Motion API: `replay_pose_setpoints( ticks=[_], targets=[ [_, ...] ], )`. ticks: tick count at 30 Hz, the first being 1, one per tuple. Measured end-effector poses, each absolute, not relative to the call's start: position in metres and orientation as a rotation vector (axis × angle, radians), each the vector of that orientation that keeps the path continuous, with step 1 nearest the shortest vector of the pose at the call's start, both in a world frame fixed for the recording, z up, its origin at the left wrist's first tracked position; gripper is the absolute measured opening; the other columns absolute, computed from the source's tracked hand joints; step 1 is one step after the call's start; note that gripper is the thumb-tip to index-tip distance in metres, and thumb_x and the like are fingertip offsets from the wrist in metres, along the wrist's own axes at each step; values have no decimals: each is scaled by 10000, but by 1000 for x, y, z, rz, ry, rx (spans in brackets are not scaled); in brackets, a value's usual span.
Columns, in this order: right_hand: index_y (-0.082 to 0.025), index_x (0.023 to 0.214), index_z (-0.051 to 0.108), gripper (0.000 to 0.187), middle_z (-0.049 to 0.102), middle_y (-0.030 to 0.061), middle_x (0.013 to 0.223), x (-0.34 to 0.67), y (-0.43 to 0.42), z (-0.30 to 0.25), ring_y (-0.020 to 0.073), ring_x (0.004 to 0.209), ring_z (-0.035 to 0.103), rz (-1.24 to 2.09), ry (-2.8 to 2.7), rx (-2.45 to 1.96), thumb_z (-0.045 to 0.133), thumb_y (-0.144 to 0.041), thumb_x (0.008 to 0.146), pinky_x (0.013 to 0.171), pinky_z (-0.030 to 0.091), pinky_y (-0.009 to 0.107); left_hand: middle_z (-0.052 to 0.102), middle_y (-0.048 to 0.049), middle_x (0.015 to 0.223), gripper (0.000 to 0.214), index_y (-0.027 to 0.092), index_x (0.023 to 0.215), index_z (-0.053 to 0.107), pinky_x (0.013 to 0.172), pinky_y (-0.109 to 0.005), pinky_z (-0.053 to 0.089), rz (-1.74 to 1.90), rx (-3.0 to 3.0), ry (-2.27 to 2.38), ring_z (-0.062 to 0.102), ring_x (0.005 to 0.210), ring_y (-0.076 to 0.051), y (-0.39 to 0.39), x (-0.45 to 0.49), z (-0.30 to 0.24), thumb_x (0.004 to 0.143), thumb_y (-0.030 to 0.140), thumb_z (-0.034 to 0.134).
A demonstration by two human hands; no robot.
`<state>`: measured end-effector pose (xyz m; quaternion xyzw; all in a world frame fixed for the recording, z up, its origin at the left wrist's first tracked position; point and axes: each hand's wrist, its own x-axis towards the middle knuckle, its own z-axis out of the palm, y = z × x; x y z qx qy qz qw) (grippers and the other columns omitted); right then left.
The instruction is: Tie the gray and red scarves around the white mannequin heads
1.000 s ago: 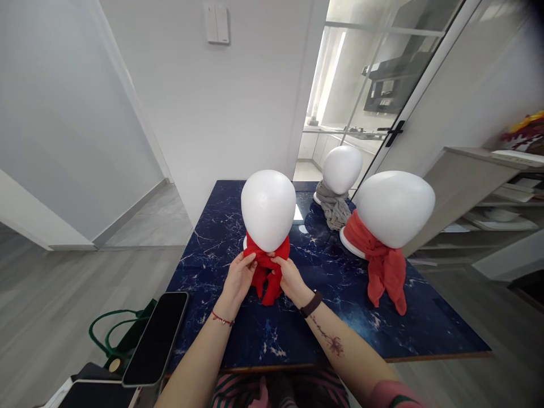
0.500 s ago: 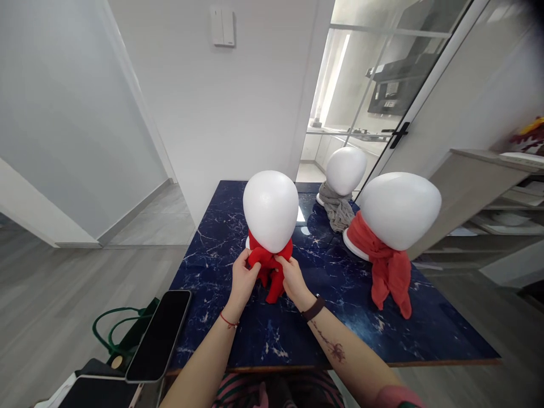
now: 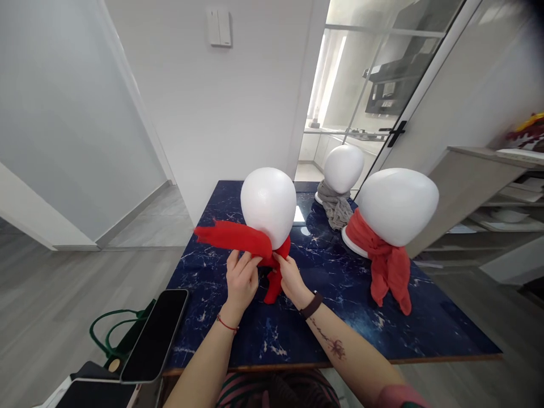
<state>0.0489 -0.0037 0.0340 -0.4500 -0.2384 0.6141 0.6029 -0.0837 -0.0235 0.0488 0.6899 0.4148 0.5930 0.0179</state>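
A bright red scarf (image 3: 238, 237) is wrapped round the neck of a white mannequin head (image 3: 268, 204) in the middle of the table. One end of the scarf stretches out to the left in the air, while the other hangs down in front. My left hand (image 3: 242, 283) is closed on the scarf under that left-reaching part, its fingertips partly hidden by the cloth. Just below the head's chin, my right hand (image 3: 291, 277) pinches the scarf near where the parts cross.
To the right stand a mannequin head (image 3: 397, 204) in a knotted coral scarf (image 3: 385, 260) and, farther back, another (image 3: 343, 169) in a grey scarf (image 3: 335, 205). The dark blue marbled table (image 3: 340, 323) has a phone (image 3: 155, 334) by its left edge, near a green-handled bag (image 3: 131, 334).
The scarf's end has swung out to the left from below the chin. My left hand has turned and shifted slightly down. My right hand stays nearly in place.
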Motion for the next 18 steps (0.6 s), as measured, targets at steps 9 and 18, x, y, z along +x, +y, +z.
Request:
replay_pose_setpoints(
  ticks=[9,18],
  targets=[
    [-181,745,594,250,641,-10,663,47,-4,41,91,497,489,1474,-456,-863,736,-353,634,454,366,223,559,-6,785,238,220,969,470,686,-331,478,2038,884,1044,560,646,-149,-20,-88,55,738,275,470],
    [-173,698,565,173,567,-45,562,51,4,45,57,432,389,1521,-500,-848,695,-270,638,395,279,197,605,-35,895,344,198,929,550,586,-274,452,1441,1384,1487,581,638,-150,-2,-90,43,679,421,631]
  ],
)
